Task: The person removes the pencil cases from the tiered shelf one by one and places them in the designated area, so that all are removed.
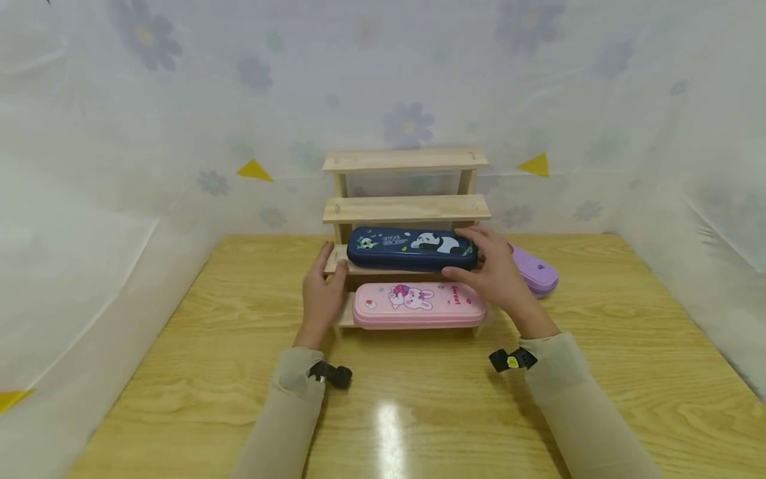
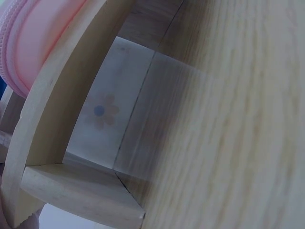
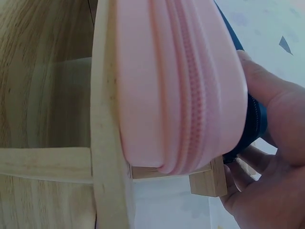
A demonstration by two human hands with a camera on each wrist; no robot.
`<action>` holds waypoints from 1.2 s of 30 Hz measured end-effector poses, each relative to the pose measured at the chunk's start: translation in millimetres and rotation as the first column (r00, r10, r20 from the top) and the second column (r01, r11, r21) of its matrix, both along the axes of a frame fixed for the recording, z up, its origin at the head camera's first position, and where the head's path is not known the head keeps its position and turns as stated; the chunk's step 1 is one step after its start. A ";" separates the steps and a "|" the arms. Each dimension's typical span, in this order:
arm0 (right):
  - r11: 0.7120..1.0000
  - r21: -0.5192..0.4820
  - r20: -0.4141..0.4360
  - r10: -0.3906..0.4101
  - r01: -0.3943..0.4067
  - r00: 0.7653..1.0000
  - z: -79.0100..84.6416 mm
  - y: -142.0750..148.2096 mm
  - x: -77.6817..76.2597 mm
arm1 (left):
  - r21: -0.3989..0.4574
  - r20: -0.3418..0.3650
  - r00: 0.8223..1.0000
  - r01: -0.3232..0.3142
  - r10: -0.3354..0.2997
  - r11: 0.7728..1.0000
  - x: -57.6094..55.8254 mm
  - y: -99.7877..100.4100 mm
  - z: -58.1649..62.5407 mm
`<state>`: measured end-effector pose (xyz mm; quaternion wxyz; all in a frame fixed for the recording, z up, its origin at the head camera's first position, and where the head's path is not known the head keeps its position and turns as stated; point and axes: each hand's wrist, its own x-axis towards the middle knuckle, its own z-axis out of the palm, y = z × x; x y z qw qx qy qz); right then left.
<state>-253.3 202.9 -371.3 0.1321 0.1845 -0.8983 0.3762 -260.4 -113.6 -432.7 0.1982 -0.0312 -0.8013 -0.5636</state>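
A navy pencil case [image 1: 389,249] with panda pictures lies on the second step from the bottom of a wooden tiered rack [image 1: 407,207]. My right hand [image 1: 497,269] holds its right end, thumb at the front and fingers at the back. On the lowest step is a pink zippered pencil case [image 1: 374,309] with a rabbit picture, which hides part of the navy one in the right wrist view. At the rack's left end, my left hand [image 1: 321,293] rests with fingers extended, beside the navy case but apart from it.
A purple pencil case [image 1: 535,271] lies on the wood-grain table [image 1: 239,372], right of the rack and partly behind my right hand. The upper two steps bear nothing. A flowered sheet [image 1: 407,80] hangs behind, with yellow triangles [image 1: 254,170] on it.
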 end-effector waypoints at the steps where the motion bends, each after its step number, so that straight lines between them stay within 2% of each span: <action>1: 1.000 -0.007 0.011 -0.004 0.004 1.000 -0.4 -0.4 0.7 | -0.002 0.000 1.000 -0.002 0.002 1.000 0.4 0.1 -0.3; 7: 0.999 -0.051 0.080 0.007 -0.003 0.997 -4.2 -5.1 1.9 | -0.017 -0.008 1.000 -0.009 0.009 1.000 2.8 -2.8 -2.7; 11: 0.999 -0.040 0.119 0.016 -0.011 0.993 -4.8 -8.3 3.9 | -0.013 -0.010 1.000 -0.012 0.012 1.000 4.0 -4.9 -4.6; 20: 0.998 0.060 0.061 -0.021 0.018 0.998 -0.5 -5.8 5.4 | -0.017 -0.036 0.999 0.004 -0.005 1.000 0.8 -2.2 -4.2; 30: 1.000 0.006 0.056 -0.011 0.011 0.998 1.9 2.9 5.8 | -0.017 -0.004 1.000 0.005 -0.005 1.000 2.0 0.2 -3.4; 36: 1.000 -0.022 0.047 0.014 -0.013 0.999 9.9 8.7 8.0 | -0.015 0.010 1.000 0.005 -0.005 1.000 2.1 -0.5 -0.6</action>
